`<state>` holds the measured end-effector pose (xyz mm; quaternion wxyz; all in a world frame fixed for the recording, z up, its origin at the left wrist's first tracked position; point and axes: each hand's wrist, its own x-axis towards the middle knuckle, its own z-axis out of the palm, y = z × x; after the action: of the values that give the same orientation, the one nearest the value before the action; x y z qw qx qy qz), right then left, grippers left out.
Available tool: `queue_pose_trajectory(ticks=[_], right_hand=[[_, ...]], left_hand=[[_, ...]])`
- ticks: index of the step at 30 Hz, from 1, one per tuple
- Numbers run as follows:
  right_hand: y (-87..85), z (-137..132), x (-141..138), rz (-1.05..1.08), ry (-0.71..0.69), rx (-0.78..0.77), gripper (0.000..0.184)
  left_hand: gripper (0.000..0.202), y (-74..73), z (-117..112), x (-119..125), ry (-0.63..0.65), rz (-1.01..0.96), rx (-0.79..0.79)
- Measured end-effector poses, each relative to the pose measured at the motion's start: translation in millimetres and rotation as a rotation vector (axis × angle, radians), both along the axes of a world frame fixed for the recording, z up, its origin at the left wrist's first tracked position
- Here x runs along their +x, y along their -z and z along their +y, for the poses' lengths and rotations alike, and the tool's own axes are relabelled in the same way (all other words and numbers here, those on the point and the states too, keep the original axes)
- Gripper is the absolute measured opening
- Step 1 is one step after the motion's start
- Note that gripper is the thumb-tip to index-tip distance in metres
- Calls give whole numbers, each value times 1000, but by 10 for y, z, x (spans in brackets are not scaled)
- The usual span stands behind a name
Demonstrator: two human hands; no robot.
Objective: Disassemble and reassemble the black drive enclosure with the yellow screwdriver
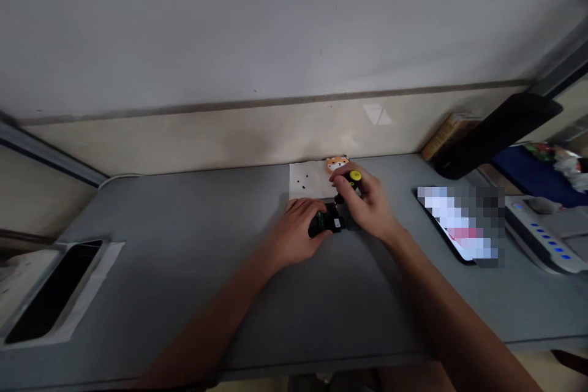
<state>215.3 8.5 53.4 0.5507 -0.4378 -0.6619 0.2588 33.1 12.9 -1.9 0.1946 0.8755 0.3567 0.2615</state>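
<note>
My left hand lies on the grey desk with its fingers closed round a small black device that shows green parts. My right hand is just right of it, pinched on a black screwdriver with a yellow cap, held upright with its tip down at the device. Behind both hands lies a white sheet with tiny dark screws on it, and a small orange animal figure sits at its far edge.
A phone or tablet lies on the right of the desk, with a white strip with blue lights beyond it. A black lamp head and a box stand at back right. A dark slot sits at left.
</note>
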Motion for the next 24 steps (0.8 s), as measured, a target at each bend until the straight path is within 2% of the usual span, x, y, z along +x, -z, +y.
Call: queue_pose_trajectory(ticks=[4, 7, 16, 24], right_hand=[[16, 45, -25, 314, -202, -146, 32], [35, 72, -24, 459, -246, -195, 41], [13, 50, -36, 555, -343, -182, 44], [10, 29, -60, 621, -377, -186, 43]], left_hand=[[27, 0, 9, 2, -2, 21, 4], [21, -9, 12, -11, 5, 43, 22], [20, -4, 3, -26, 8, 56, 50], [30, 24, 16, -25, -33, -44, -10]])
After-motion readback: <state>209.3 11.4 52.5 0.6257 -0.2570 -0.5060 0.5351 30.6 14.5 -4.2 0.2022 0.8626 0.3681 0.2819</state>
